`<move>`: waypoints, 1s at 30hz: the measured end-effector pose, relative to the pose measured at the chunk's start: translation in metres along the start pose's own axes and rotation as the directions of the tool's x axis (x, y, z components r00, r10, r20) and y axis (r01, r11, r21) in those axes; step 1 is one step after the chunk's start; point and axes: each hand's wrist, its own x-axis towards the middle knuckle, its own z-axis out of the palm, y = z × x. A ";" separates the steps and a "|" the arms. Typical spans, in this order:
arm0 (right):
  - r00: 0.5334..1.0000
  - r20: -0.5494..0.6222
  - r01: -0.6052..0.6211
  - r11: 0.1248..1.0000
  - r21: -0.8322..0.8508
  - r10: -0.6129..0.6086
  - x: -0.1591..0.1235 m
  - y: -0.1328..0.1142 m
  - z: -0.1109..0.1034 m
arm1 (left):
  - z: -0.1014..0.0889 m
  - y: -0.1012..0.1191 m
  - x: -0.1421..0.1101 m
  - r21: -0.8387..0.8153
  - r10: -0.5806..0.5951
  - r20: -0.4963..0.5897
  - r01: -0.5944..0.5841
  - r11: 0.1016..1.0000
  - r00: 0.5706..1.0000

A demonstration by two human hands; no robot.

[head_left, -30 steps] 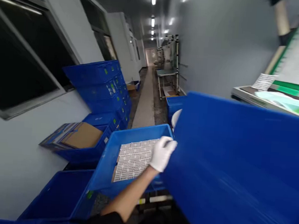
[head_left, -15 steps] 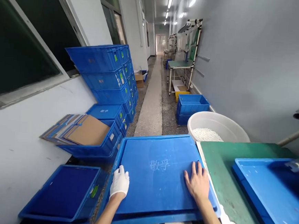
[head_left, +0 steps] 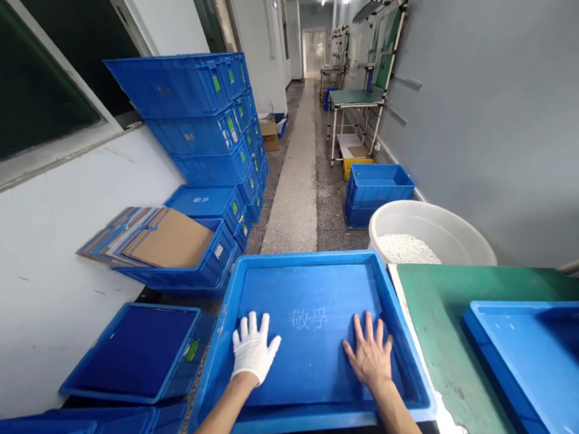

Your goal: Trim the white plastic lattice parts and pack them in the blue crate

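In front of me is a blue plastic crate (head_left: pixel 297 433), its rim standing around a flat blue panel (head_left: pixel 308 365) with two pale characters on it. My left hand (head_left: pixel 253 351), in a white glove, lies flat on the panel's left part with fingers spread. My bare right hand (head_left: pixel 371 354) rests on its right part, fingers also spread. Neither hand grips anything. What lies beneath the panel is hidden.
Blue crates (head_left: pixel 193 96) are stacked at left, near a crate of cardboard sheets (head_left: pixel 177 241). A green-topped table (head_left: pixel 437 309) at right bears a blue tray (head_left: pixel 533 363). Behind it stands a white tub (head_left: pixel 468 238) holding small white pieces. A walkway (head_left: pixel 295 177) runs ahead.
The panel now sits lower inside the crate's rim. My left hand has moved right from the panel's edge and spread its fingers; my right hand has shifted slightly left.
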 end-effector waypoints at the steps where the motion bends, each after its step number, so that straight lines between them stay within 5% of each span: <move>1: 0.999 0.036 0.003 1.000 -0.005 -0.002 0.004 -0.001 0.003 | 0.003 0.004 0.004 -0.017 0.035 0.032 -0.034 0.999 0.999; 11: 0.956 0.291 -0.013 1.000 -0.015 0.017 0.041 -0.012 0.023 | 0.033 0.027 0.037 -0.104 0.155 0.089 -0.146 0.984 0.984; 23: 0.928 0.372 -0.055 0.996 0.063 0.027 0.076 -0.029 0.046 | 0.054 0.042 0.089 -0.123 0.186 0.105 -0.173 0.977 0.977; 26: 0.930 0.367 -0.068 0.988 0.139 0.012 0.082 -0.034 0.032 | 0.048 0.047 0.092 -0.051 0.177 0.089 -0.173 0.984 0.980; 30: 0.962 0.271 -0.130 0.939 0.318 0.042 0.059 -0.031 -0.023 | 0.030 0.054 0.092 0.036 0.205 0.067 -0.208 0.978 0.976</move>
